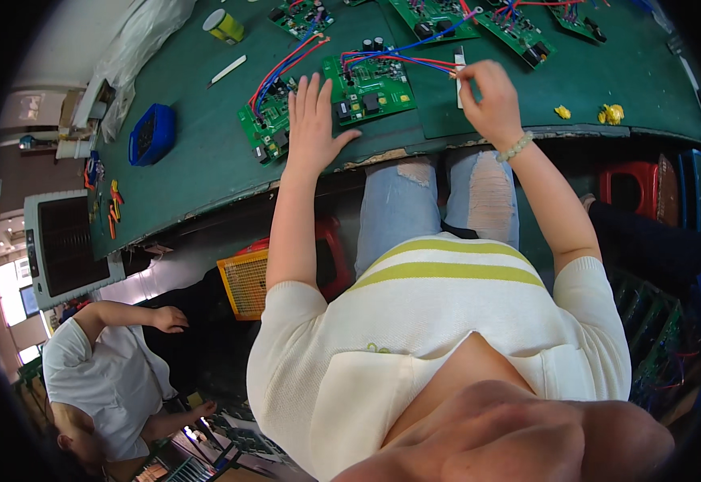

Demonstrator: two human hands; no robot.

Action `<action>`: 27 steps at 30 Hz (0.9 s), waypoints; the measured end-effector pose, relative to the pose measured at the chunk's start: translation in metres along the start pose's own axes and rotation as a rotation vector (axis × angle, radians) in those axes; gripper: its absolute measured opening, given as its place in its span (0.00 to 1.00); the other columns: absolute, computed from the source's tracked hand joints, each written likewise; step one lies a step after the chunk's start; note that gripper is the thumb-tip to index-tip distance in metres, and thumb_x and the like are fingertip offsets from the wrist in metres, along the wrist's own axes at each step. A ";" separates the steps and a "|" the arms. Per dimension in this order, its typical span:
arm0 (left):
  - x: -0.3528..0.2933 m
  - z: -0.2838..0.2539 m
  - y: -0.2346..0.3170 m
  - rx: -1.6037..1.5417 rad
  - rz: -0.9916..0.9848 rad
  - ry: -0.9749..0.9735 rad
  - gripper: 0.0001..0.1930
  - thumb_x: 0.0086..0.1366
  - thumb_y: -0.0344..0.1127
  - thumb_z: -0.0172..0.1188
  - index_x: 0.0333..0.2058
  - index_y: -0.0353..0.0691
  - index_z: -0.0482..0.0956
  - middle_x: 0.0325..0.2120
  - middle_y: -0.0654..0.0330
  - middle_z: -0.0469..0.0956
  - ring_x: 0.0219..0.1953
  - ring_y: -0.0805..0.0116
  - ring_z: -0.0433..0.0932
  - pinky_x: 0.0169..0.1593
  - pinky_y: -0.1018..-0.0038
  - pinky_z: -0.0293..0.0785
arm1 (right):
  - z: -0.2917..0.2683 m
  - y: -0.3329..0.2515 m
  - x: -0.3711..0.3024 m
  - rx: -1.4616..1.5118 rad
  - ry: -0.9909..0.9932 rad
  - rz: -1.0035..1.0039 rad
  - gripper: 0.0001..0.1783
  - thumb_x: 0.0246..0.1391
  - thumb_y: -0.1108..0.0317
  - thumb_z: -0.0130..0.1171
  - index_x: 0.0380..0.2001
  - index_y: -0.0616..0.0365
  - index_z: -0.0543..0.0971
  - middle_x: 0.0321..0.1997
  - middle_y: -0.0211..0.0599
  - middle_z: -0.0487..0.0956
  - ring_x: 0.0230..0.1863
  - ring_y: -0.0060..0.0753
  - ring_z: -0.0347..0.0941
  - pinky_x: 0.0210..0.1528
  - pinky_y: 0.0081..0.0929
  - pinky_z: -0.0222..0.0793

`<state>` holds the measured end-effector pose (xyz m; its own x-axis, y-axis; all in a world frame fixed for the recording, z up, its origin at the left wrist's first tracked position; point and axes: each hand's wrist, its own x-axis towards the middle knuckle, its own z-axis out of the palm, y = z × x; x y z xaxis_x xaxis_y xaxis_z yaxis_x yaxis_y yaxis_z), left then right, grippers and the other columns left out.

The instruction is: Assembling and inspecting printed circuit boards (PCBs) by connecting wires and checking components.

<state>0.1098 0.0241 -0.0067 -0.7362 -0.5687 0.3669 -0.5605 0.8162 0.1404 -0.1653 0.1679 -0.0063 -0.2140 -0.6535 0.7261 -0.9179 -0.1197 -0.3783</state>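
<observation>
1 green circuit board (379,87), on the desk (194,136): landmark.
1 left hand (310,128), spread, gripping nothing, at the board's left edge, likely steadying it.
1 right hand (489,98), right of the board, fingertips pinched on its wires (424,61), probably gathering their ends; exact strands too small to tell.

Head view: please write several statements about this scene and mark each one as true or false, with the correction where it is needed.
1. The right hand wears a bracelet at its wrist. True.
2. The left hand is clenched into a fist. False: the left hand's fingers are extended.
3. Red and blue wires reach to the right hand's fingers. True.
4. The blue tray is on the right part of the table. False: the blue tray is on the left part.
</observation>
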 end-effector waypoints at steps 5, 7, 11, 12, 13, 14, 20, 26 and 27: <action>0.038 0.025 0.002 -0.225 0.107 -0.051 0.53 0.40 0.44 0.74 0.62 0.38 0.53 0.63 0.49 0.53 0.65 0.49 0.52 0.66 0.56 0.50 | 0.029 0.027 -0.037 -0.173 -0.133 0.284 0.18 0.50 0.65 0.59 0.43 0.60 0.73 0.41 0.44 0.73 0.44 0.47 0.68 0.45 0.39 0.68; 0.040 0.031 0.003 -0.289 0.075 -0.097 0.55 0.39 0.42 0.74 0.63 0.35 0.50 0.64 0.48 0.52 0.63 0.48 0.57 0.65 0.59 0.55 | 0.035 0.034 -0.031 -0.254 -0.097 0.314 0.21 0.49 0.64 0.60 0.45 0.62 0.72 0.41 0.46 0.73 0.44 0.48 0.68 0.45 0.39 0.68; 0.034 0.027 0.014 -0.285 -0.006 -0.077 0.57 0.37 0.44 0.75 0.63 0.33 0.49 0.62 0.45 0.54 0.62 0.49 0.58 0.62 0.60 0.58 | 0.048 0.047 -0.020 -0.252 -0.255 0.389 0.26 0.48 0.65 0.59 0.50 0.64 0.70 0.44 0.49 0.73 0.45 0.51 0.68 0.48 0.41 0.67; 0.028 0.021 0.022 -0.182 -0.034 -0.058 0.58 0.37 0.48 0.75 0.63 0.32 0.49 0.60 0.44 0.56 0.60 0.48 0.60 0.60 0.60 0.60 | 0.049 0.049 -0.017 -0.219 -0.285 0.416 0.26 0.47 0.67 0.58 0.51 0.64 0.69 0.45 0.50 0.72 0.45 0.52 0.69 0.49 0.42 0.66; 0.024 0.016 0.029 -0.078 -0.060 -0.041 0.59 0.36 0.51 0.75 0.62 0.31 0.49 0.58 0.43 0.58 0.58 0.48 0.63 0.58 0.60 0.61 | 0.047 0.050 -0.017 -0.218 -0.287 0.415 0.26 0.47 0.67 0.58 0.51 0.64 0.69 0.45 0.50 0.72 0.45 0.52 0.69 0.49 0.42 0.66; 0.018 0.009 0.035 -0.075 -0.069 -0.042 0.59 0.36 0.51 0.75 0.62 0.31 0.49 0.58 0.43 0.58 0.58 0.48 0.63 0.58 0.60 0.61 | 0.042 0.045 -0.014 -0.259 -0.385 0.448 0.26 0.46 0.69 0.57 0.50 0.64 0.69 0.44 0.50 0.72 0.44 0.53 0.69 0.49 0.42 0.67; 0.035 -0.004 0.038 0.157 -0.284 -0.013 0.52 0.39 0.61 0.70 0.57 0.33 0.61 0.45 0.47 0.67 0.50 0.51 0.69 0.53 0.61 0.65 | 0.019 0.032 -0.027 -0.297 -0.493 0.423 0.16 0.46 0.73 0.53 0.41 0.64 0.70 0.41 0.52 0.71 0.40 0.53 0.72 0.43 0.42 0.71; 0.043 0.042 -0.006 -0.265 -0.038 0.064 0.12 0.59 0.37 0.58 0.38 0.36 0.78 0.46 0.49 0.73 0.47 0.50 0.73 0.50 0.60 0.69 | -0.020 0.007 -0.044 0.208 -0.377 0.522 0.14 0.52 0.73 0.49 0.43 0.62 0.72 0.31 0.40 0.71 0.32 0.38 0.70 0.36 0.32 0.68; 0.041 0.043 -0.007 -0.322 -0.074 0.093 0.12 0.60 0.37 0.57 0.39 0.35 0.77 0.47 0.48 0.73 0.46 0.50 0.74 0.48 0.60 0.70 | -0.027 0.003 -0.047 0.415 -0.381 0.641 0.15 0.54 0.73 0.48 0.45 0.62 0.73 0.26 0.33 0.70 0.29 0.29 0.68 0.33 0.27 0.65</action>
<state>0.0670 -0.0093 -0.0317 -0.6522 -0.6277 0.4250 -0.4514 0.7720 0.4474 -0.1666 0.2185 -0.0257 -0.4550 -0.8864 0.0851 -0.4450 0.1435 -0.8840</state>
